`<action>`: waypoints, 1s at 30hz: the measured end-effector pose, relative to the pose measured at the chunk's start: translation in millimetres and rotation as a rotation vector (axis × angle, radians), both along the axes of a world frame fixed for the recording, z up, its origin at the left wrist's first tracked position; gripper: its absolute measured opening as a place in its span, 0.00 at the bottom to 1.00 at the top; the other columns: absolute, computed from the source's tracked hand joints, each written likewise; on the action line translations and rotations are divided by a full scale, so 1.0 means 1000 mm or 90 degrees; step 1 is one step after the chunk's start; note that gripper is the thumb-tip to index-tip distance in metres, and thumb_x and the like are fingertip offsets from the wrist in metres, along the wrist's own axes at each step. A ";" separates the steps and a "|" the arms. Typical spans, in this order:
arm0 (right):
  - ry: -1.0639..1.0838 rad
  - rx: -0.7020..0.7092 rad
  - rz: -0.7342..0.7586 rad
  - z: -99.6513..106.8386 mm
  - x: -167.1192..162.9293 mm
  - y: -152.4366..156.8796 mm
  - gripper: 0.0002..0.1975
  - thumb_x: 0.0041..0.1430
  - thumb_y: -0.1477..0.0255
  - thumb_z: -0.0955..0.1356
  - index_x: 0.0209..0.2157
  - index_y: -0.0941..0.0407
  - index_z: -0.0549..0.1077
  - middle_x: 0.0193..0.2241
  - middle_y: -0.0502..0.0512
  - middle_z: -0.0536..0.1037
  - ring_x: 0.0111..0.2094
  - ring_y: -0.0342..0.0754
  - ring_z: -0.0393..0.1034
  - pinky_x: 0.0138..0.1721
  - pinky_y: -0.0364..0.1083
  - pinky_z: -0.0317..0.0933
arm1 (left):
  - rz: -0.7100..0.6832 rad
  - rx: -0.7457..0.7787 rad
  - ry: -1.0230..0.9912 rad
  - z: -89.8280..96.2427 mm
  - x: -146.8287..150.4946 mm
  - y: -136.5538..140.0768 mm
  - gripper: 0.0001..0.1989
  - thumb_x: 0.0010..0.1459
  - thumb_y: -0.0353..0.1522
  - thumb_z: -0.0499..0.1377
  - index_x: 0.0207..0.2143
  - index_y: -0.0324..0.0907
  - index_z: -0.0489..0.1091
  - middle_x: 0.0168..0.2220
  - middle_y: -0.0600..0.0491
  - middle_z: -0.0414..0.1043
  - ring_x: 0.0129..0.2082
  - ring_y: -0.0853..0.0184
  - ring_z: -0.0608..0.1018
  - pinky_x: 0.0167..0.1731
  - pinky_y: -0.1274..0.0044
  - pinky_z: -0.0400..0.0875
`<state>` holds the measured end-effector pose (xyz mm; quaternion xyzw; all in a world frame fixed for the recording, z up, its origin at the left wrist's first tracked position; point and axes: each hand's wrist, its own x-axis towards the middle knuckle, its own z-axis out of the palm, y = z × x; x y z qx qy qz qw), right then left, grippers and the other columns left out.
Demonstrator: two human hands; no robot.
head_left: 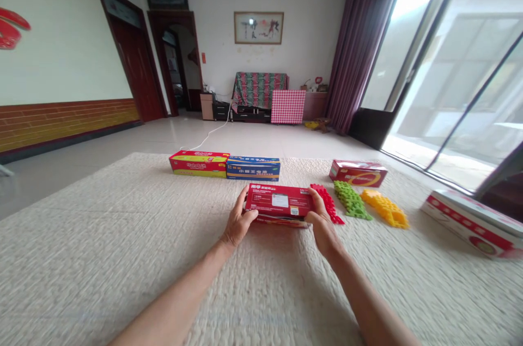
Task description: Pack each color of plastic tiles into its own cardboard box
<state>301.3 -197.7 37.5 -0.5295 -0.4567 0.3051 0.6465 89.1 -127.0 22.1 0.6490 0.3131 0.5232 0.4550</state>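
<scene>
Clasping red box (280,201): left hand (238,222); right hand (322,220).

Left forearm (175,292): bare, extended forward, angled inward | Left hand (237,223): gripping, fingers (241,200) forward, left thumb (250,216) inward | Right forearm (362,286): bare, extended forward, angled inward | Right hand (322,222): gripping, right thumb (312,217) inward | Both hands: apart, roughly level, palms facing.

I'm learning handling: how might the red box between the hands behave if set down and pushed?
The red box is probably stiff: its edges look straight. Flat-sided, it likely won't roll. The textured cover might make it drag.
</scene>
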 end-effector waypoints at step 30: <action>0.005 -0.061 0.048 0.023 0.024 -0.018 0.31 0.44 0.67 0.66 0.54 0.54 0.69 0.44 0.56 0.76 0.43 0.57 0.70 0.42 0.51 0.66 | 0.036 -0.123 -0.073 0.005 0.011 -0.032 0.33 0.54 0.39 0.56 0.62 0.44 0.56 0.54 0.49 0.70 0.48 0.59 0.74 0.51 0.68 0.67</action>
